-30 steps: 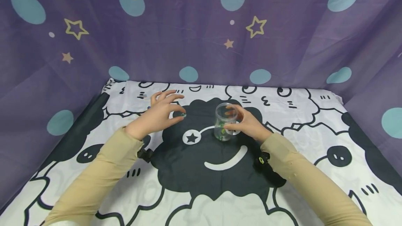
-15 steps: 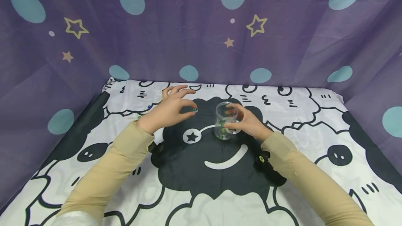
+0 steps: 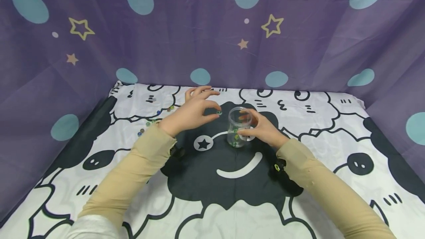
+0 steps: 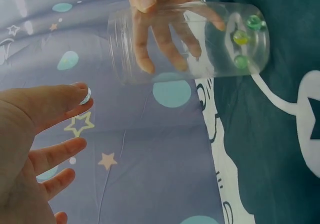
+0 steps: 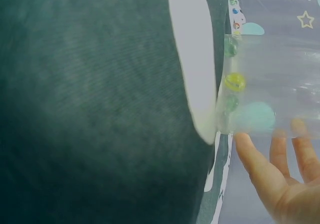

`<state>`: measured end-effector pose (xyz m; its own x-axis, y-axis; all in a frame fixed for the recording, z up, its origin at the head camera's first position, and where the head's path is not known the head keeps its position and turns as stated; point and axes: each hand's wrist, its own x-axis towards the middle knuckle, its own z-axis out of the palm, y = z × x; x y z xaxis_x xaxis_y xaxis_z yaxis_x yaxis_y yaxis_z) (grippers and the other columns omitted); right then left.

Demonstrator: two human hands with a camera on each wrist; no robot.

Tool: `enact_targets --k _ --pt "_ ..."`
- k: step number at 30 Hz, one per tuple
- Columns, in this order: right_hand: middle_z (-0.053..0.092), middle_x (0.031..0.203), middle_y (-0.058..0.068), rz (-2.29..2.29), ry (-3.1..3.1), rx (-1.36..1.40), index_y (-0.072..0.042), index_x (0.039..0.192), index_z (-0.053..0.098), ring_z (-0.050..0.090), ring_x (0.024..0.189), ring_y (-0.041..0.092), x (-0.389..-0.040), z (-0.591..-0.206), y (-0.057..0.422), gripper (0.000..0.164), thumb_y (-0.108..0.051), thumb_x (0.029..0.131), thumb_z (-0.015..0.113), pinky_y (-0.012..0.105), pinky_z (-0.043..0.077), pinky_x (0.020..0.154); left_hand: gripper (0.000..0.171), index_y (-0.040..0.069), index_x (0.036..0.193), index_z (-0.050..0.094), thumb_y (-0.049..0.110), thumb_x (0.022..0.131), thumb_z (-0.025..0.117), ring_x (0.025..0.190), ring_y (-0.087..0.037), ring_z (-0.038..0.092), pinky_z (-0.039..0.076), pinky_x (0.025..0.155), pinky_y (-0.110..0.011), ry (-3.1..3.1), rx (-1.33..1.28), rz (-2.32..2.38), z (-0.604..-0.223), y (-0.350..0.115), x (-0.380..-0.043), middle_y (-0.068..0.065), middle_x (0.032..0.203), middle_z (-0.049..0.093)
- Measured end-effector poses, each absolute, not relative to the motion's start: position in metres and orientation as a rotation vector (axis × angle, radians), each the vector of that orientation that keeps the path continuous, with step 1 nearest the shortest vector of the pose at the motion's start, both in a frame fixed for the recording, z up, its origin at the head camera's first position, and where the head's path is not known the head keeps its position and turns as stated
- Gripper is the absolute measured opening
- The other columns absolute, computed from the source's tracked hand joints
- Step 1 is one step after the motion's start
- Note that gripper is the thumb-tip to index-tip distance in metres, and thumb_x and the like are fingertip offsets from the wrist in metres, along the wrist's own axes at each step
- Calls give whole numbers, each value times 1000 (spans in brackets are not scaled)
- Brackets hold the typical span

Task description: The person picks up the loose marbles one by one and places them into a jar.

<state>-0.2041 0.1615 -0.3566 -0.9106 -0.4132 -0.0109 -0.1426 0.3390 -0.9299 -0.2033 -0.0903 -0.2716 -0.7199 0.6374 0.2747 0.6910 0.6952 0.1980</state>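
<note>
Between thumb and index finger, my left hand (image 3: 190,115) pinches a small glass marble (image 3: 219,113), held in the air left of a clear plastic jar (image 3: 235,141). In the left wrist view the marble (image 4: 86,96) is mostly covered by the fingertips. The jar stands upright with its mouth uncovered. My right hand (image 3: 262,128) holds it from the right side, thumb in front and fingers behind. Several marbles lie at the jar's bottom, among them a yellow marble (image 5: 235,82) and a green marble (image 4: 254,22).
Several loose marbles lie on the cloth to the left of my left hand, among them a blue marble (image 3: 158,112) and a green marble (image 3: 148,124). A black and white cartoon cloth (image 3: 199,180) covers the table. A purple curtain (image 3: 172,47) hangs behind it.
My left hand has travelled right and slightly away with the marble, closer to the jar, uncovering loose marbles on the cloth. The right hand and jar have stayed in place.
</note>
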Motion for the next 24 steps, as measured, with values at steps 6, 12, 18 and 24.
enact_targets --k 6,12,18,24 --pt "48 137 14 -1600 2341 -499 -16 142 37 49 122 33 -203 -356 161 69 -18 83 73 44 47 92 16 20 101 73 26 87 69 139 -32 25 9 107 -58 -2726 -1091 -465 -272 -80 -205 -8 141 48" --pt "49 137 14 -1611 2355 -497 -17 143 37 49 121 33 -204 -355 162 68 -16 84 72 45 47 91 17 20 102 73 28 87 69 139 -30 25 10 108 -58 -2711 -1113 -469 -273 -68 -210 -8 141 48" --pt "48 138 14 -1601 2346 -515 -17 143 36 49 120 33 -202 -354 162 70 -21 84 73 43 48 89 19 20 105 72 28 88 68 140 -30 24 12 108 -56 -2753 -1110 -454 -277 -62 -211 -7 142 47" --pt "48 138 15 -1602 2344 -522 -15 143 36 49 120 33 -203 -355 162 70 -21 83 73 42 48 88 19 19 105 72 28 89 67 139 -31 25 12 108 -56 -2757 -1118 -467 -281 -59 -213 -8 141 47"
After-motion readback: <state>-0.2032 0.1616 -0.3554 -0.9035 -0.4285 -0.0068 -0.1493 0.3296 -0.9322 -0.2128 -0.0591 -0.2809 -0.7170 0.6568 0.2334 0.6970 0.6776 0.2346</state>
